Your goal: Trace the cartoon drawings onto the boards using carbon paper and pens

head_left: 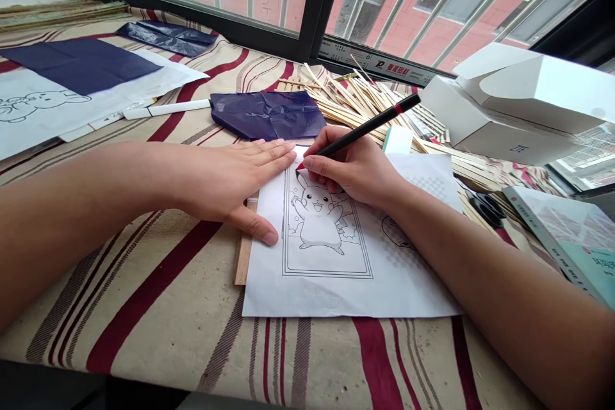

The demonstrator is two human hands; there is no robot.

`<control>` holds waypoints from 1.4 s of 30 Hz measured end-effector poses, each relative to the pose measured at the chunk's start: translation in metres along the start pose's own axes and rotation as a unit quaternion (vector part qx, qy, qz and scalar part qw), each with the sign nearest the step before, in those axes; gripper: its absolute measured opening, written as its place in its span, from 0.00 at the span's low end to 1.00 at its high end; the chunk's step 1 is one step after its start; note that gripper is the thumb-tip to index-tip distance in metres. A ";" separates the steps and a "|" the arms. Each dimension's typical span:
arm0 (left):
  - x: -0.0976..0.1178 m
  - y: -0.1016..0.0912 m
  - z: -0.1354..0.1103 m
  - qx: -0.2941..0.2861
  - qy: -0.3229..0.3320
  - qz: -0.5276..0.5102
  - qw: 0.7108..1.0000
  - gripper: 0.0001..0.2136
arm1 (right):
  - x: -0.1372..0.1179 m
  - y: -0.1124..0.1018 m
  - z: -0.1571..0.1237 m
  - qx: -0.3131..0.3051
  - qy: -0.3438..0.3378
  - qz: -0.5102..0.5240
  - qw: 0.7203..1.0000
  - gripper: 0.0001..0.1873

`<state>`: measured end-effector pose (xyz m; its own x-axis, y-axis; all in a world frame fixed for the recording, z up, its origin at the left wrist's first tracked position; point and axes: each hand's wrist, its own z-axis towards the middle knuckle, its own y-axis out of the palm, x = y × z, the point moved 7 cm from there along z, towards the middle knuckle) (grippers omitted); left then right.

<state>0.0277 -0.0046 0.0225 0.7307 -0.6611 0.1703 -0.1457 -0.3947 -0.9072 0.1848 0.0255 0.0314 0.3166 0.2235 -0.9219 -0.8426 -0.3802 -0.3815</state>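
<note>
A person's right hand (346, 163) closes around a slim black pencil with a red band (369, 125), its tip resting at the top of a black-line Pikachu drawing (317, 218) on a white paper sheet (331, 269). The left hand (230, 179) lies open and flat on the sheet's left edge, pinning it down, with the thumb reaching toward a thin wooden strip (245, 250) beneath the paper. The sheet lies on a red-and-brown striped cloth (144, 327), in front of a window.

The drawing's frame and figure appear complete in line, with no colouring visible, although the right hand hides its top. A second outline (396, 234) shows partly under the right forearm.

Nearby, a crumpled dark blue paper sheet (268, 115) lies just beyond the fingertips, beside a white marker (166, 107). A rabbit outline (38, 106) sits at far left under a flat dark blue sheet (79, 64). A heap of pale wooden sticks (355, 102), a white cardboard box (519, 102) and a teal-and-white book (562, 237) crowd the right side.
</note>
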 end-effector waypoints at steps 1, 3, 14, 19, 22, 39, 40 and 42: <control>0.000 0.000 0.000 0.000 0.000 0.000 1.000 0.63 | 0.000 0.000 0.000 0.001 0.002 -0.002 1.000 0.13; 0.000 -0.001 0.000 0.003 0.001 -0.004 1.000 0.63 | 0.000 0.000 0.000 0.002 0.005 -0.001 1.000 0.14; -0.002 0.000 0.000 0.006 0.005 -0.008 1.000 0.63 | 0.001 0.000 0.001 0.003 0.006 0.000 1.000 0.14; -0.001 0.000 0.000 0.000 0.001 0.009 1.000 0.62 | -0.001 0.000 0.001 0.003 0.002 0.010 1.000 0.12; 0.000 0.000 -0.001 -0.003 -0.008 0.008 1.000 0.63 | -0.002 0.000 0.001 0.005 0.000 0.005 1.000 0.11; -0.001 0.001 0.000 -0.002 -0.009 -0.003 1.000 0.63 | -0.004 0.000 0.000 0.004 -0.008 -0.001 1.000 0.10; -0.001 0.001 0.000 -0.004 -0.008 -0.001 1.000 0.63 | -0.004 0.000 0.000 0.002 -0.006 0.000 1.000 0.10; -0.001 0.001 -0.001 -0.009 -0.006 0.006 1.000 0.63 | -0.004 0.000 0.000 -0.001 -0.004 0.000 1.000 0.10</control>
<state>0.0266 -0.0049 0.0213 0.7365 -0.6586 0.1543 -0.1673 -0.3984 -0.9018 0.1836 0.0247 0.0351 0.3133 0.2302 -0.9213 -0.8420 -0.3813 -0.3816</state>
